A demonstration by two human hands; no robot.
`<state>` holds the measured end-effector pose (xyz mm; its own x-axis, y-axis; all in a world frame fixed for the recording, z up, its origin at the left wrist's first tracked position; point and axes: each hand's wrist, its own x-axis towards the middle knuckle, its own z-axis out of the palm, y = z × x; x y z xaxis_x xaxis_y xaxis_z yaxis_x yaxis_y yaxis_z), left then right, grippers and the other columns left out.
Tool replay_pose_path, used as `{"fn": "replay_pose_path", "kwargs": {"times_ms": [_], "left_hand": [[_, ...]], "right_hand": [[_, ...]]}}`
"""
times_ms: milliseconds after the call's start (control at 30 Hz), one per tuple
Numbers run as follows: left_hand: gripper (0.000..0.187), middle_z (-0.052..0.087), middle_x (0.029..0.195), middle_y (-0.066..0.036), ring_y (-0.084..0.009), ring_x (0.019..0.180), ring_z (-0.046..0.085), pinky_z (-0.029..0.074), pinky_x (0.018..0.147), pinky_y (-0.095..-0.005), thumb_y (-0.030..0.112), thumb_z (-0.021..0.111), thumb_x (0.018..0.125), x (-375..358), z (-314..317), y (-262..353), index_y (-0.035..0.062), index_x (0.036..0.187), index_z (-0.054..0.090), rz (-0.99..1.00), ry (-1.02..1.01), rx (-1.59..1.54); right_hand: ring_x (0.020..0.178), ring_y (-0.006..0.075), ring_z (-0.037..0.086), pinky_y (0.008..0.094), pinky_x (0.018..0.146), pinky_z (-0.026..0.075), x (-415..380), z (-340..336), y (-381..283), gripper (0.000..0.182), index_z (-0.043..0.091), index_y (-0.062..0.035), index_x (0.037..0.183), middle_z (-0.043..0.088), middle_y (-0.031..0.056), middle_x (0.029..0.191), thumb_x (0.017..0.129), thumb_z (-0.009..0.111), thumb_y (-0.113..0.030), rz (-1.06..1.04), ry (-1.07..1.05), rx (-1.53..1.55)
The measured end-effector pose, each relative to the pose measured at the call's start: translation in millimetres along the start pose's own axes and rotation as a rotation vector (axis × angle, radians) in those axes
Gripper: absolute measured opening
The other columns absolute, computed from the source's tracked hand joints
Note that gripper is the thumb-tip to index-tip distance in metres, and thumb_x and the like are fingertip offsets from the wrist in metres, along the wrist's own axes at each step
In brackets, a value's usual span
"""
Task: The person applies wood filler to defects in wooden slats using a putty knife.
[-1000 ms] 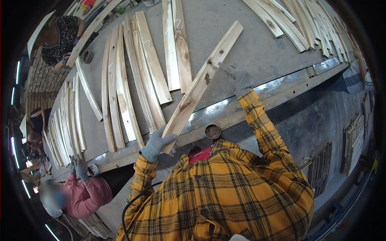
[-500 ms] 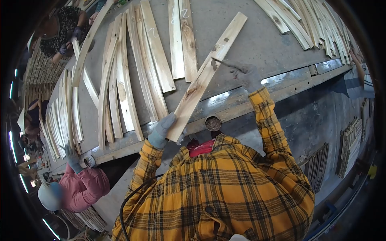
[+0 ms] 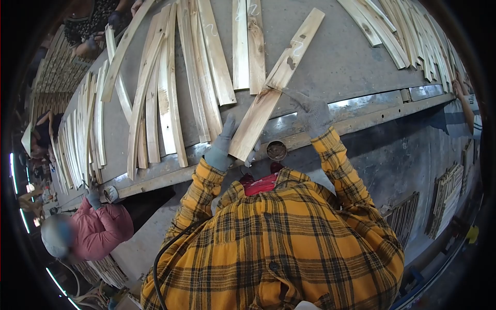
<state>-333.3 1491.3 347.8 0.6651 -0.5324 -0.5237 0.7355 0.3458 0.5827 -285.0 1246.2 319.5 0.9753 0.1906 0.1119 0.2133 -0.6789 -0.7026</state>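
A pale wooden board (image 3: 261, 111) with knots and a chalk mark lies at a slant over the grey table, its near end past the table's edge. Gloved, my left hand (image 3: 223, 143) is at the board's near end, fingers along its left side. My right hand (image 3: 314, 114), also gloved, is closed on a thin dark tool (image 3: 283, 91), whose tip meets the board's face near a dark knot. Below the board, by the table's edge, is a round tin (image 3: 276, 150) with brownish paste in it.
Long boards (image 3: 206, 67) lie in rows on the table (image 3: 315, 62), with more at the far right. At the lower left a co-worker in a pink jacket (image 3: 106, 230) stands at the table's edge. Other people are at the upper left and right. Stacked slats (image 3: 447, 194) stand lower right.
The view has shifted a little. The board shows a chalk mark that did not show before. My left hand's fingers have straightened along the board's side, and the tool tip is lower on the board.
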Motion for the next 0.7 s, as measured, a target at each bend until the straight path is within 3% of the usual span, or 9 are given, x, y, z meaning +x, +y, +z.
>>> {"fn": "replay_pose_path", "kwargs": {"times_ms": [67,133,267,367,467,567,633,667,700], "left_hand": [[0.084,0.060,0.073,-0.015,-0.0186,0.046,0.058,0.048,0.037,-0.0267,0.073,0.032,0.082,1,-1,0,-0.0003,0.122,0.043,0.000,-0.016,0.007],[0.080,0.061,0.072,-0.017,-0.0229,0.048,0.061,0.051,0.036,-0.0302,0.071,0.034,0.083,6,-11,-5,-0.0030,0.110,0.051,-0.002,-0.031,-0.081],[0.080,0.061,0.072,-0.017,-0.0225,0.047,0.060,0.051,0.036,-0.0303,0.071,0.034,0.084,7,-8,-6,-0.0031,0.108,0.052,0.013,0.024,-0.081],[0.080,0.061,0.071,-0.016,-0.0209,0.047,0.060,0.050,0.036,-0.0291,0.071,0.033,0.084,12,-14,-9,-0.0025,0.108,0.052,0.008,0.031,-0.069],[0.081,0.061,0.070,-0.015,-0.0194,0.047,0.059,0.049,0.037,-0.0277,0.072,0.032,0.084,13,-10,-8,-0.0019,0.110,0.052,0.031,0.116,-0.022],[0.087,0.060,0.075,-0.016,-0.0199,0.047,0.059,0.051,0.039,-0.0262,0.074,0.038,0.080,22,-15,-6,-0.0029,0.121,0.045,0.036,-0.021,-0.034],[0.087,0.060,0.075,-0.017,-0.0206,0.047,0.060,0.051,0.038,-0.0260,0.074,0.037,0.080,32,-19,-8,-0.0031,0.120,0.045,0.049,-0.097,-0.053],[0.085,0.061,0.075,-0.017,-0.0205,0.048,0.060,0.051,0.037,-0.0254,0.073,0.040,0.080,41,-19,-9,-0.0030,0.118,0.046,0.046,-0.138,-0.164],[0.085,0.061,0.075,-0.017,-0.0205,0.048,0.060,0.051,0.037,-0.0254,0.073,0.040,0.080,53,-13,-9,-0.0030,0.118,0.046,0.058,-0.136,-0.165]], "right_hand": [[0.075,0.0255,0.062,0.0344,0.068,0.052,-2,3,-3,0.044,0.056,-0.0274,0.123,0.060,0.0060,0.089,0.082,0.055,-0.010,0.015,-0.009,-0.131],[0.074,0.0251,0.063,0.0356,0.066,0.052,-4,19,-1,0.042,0.057,-0.0269,0.120,0.059,0.0047,0.090,0.080,0.055,-0.012,-0.056,0.075,-0.389],[0.072,0.0256,0.062,0.0361,0.064,0.053,-16,22,-9,0.036,0.060,-0.0246,0.114,0.058,0.0044,0.090,0.080,0.057,-0.013,-0.078,0.119,-0.466],[0.072,0.0264,0.062,0.0358,0.063,0.053,-21,19,-6,0.032,0.061,-0.0229,0.109,0.058,0.0048,0.091,0.080,0.056,-0.012,-0.147,0.128,-0.364],[0.074,0.0263,0.062,0.0355,0.064,0.053,-11,19,-2,0.032,0.061,-0.0215,0.109,0.058,0.0058,0.090,0.079,0.057,-0.012,-0.033,0.125,-0.483],[0.075,0.0280,0.062,0.0369,0.064,0.053,-10,24,4,0.030,0.061,-0.0212,0.109,0.059,0.0061,0.090,0.080,0.057,-0.014,0.037,0.067,-0.532],[0.068,0.0247,0.062,0.0356,0.058,0.052,-20,19,-2,0.024,0.062,-0.0127,0.104,0.062,0.0068,0.086,0.081,0.063,-0.020,-0.148,0.175,-0.215],[0.068,0.0247,0.062,0.0356,0.058,0.052,-16,28,9,0.024,0.062,-0.0127,0.104,0.062,0.0068,0.086,0.081,0.063,-0.020,-0.160,0.173,-0.214],[0.066,0.0214,0.061,0.0336,0.056,0.050,-10,43,27,0.028,0.061,-0.0093,0.104,0.062,0.0072,0.083,0.080,0.067,-0.023,0.110,0.268,0.191]]}}
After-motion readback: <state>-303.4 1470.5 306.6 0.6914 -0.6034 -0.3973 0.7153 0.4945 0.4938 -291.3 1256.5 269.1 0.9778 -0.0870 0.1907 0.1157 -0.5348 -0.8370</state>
